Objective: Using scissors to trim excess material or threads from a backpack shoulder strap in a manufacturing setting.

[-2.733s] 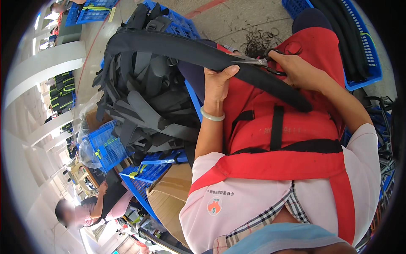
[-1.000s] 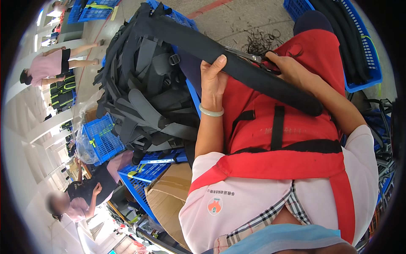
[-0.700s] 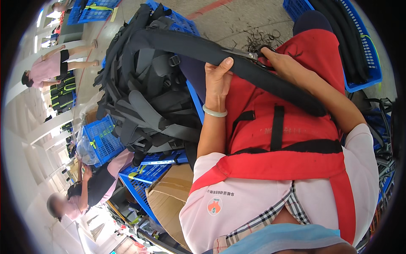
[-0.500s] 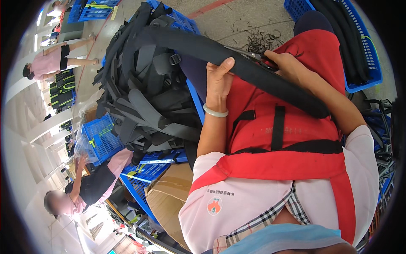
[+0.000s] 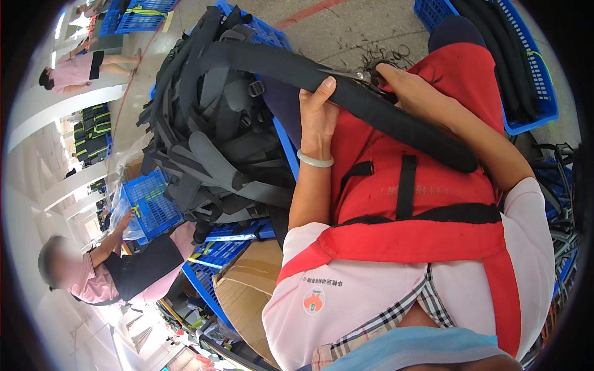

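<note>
A long black padded strap point(image 5: 396, 117) stretches diagonally across my lap, its rounded end lying over the red apron point(image 5: 371, 191). My left hand point(image 5: 318, 117) is closed on the strap's near edge, the thumb pressed on top of it. My right hand point(image 5: 413, 93) grips a pair of scissors point(image 5: 356, 75) at the strap's far edge; the strap partly hides the handles and fingers. The blades lie along that edge and point left. To the left, the strap's other end reaches a heap of black and grey straps point(image 5: 216, 136) with buckles.
The heap rests on a blue crate point(image 5: 269, 34). Black thread scraps point(image 5: 396, 57) litter the floor ahead. Another blue crate point(image 5: 544, 93) with black padded pieces stands right. A cardboard box point(image 5: 247, 278) is beside my left side. Co-workers point(image 5: 117, 272) are at the far left.
My right hand and the scissors have shifted slightly left and away from me along the strap. My left hand has barely moved. The nearer co-worker at left has shifted.
</note>
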{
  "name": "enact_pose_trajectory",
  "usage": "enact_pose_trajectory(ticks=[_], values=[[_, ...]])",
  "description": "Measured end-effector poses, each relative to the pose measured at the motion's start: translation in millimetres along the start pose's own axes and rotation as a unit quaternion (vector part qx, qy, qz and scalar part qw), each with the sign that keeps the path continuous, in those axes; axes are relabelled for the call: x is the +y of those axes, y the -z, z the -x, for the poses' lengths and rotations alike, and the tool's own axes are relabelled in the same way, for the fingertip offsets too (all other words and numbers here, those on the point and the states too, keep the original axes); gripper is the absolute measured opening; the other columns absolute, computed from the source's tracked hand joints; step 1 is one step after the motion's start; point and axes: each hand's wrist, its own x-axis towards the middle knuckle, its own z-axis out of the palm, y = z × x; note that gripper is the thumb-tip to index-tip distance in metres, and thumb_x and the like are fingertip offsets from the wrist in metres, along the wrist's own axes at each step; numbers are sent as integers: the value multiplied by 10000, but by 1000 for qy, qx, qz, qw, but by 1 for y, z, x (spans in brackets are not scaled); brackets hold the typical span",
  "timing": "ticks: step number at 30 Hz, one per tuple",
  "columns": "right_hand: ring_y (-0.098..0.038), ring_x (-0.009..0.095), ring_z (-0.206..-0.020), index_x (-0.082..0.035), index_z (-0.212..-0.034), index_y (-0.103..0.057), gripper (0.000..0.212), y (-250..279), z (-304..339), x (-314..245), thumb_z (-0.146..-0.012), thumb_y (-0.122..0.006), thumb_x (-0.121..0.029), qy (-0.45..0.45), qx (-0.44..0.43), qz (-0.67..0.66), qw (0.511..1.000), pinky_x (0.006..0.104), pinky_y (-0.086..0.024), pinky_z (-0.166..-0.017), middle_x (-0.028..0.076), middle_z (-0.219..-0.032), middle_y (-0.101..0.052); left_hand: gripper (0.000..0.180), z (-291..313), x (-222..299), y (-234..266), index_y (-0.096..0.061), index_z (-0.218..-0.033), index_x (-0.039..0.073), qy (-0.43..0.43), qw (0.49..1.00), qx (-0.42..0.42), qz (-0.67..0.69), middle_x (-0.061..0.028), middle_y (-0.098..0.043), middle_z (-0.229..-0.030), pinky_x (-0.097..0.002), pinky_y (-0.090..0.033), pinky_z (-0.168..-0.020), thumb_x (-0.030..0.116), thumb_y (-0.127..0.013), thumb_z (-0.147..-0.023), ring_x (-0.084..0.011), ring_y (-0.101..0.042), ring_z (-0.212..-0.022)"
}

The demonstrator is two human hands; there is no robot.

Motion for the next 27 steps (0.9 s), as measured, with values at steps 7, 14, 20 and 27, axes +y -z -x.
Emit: enact_pose_trajectory(ticks=[7, 14, 20, 27], values=[[-602, 436, -826, 0, -1063, -454, 380, 0, -11, -2, -825, -663, -210, -88, -91, -21, 992, 482, -468, -707, 240, -823, -621, 202, 0, -2, 6, -633, -987, 61, 3, 1000, 9, 7, -38, -652, -930, -336, -511, -853, -3, -708, -810, -183, -634, -873], [-606, 444, -780, 5, -1004, -503, 312, 1, -12, -6, -855, -642, -232, -72, -66, -40, 994, 488, -467, -667, 251, -785, -628, 223, -1, -6, 5, -627, -1005, 62, 11, 1000, 9, 3, -39, -650, -941, -332, -507, -865, -6, -709, -809, -183, -631, -888], [-601, 447, -791, 9, -946, -524, 293, 1, -11, 4, -862, -642, -246, -73, -72, -55, 993, 485, -464, -675, 251, -802, -625, 188, -1, -8, 7, -615, -1017, 59, 24, 999, 16, 22, -52, -644, -954, -356, -512, -864, 45, -690, -846, -196, -623, -911], [-596, 451, -792, 8, -985, -498, 353, -11, -7, 6, -853, -662, -275, -79, -50, -74, 993, 481, -460, -674, 248, -812, -614, 194, -10, -4, 16, -597, -1041, 54, 31, 995, 41, 81, -62, -632, -951, -391, -514, -871, 99, -678, -871, -222, -616, -900]])
